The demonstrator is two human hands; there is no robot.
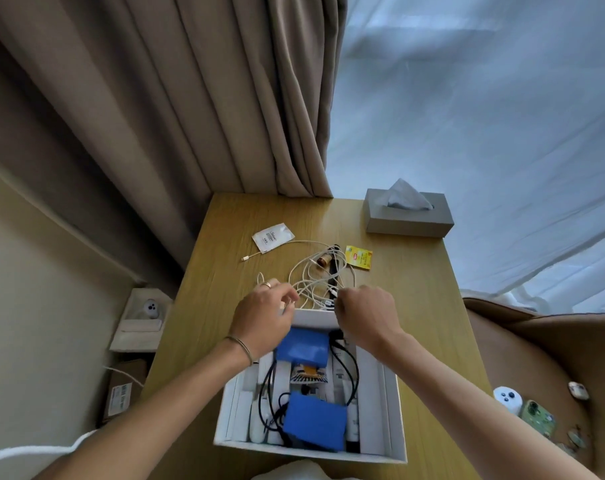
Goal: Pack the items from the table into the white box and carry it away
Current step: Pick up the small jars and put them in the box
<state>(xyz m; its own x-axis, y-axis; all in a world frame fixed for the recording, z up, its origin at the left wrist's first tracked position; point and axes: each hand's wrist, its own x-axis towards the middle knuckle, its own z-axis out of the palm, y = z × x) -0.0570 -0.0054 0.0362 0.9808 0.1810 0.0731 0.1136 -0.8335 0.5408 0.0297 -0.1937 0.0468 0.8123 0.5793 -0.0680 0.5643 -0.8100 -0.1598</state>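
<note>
The white box [396, 410] stands open at the near edge of the wooden table [408, 282], holding two blue pouches [314, 422], black cables and white items. Just beyond its far rim lies a tangle of white cables [314, 271]. My left hand [264, 311] and my right hand [365, 311] both reach over the far rim, fingers curled and pinching strands of the white cables. Further back lie a white sachet [272, 236], a yellow tea packet [359, 257] and a small brown bottle [324, 261] among the cables.
A grey tissue box [408, 216] sits at the table's far right corner. Brown curtains [190, 98] hang behind. A brown armchair [543, 358] on the right holds a phone and small gadgets. Cardboard parcels [122, 393] lie on the floor at left.
</note>
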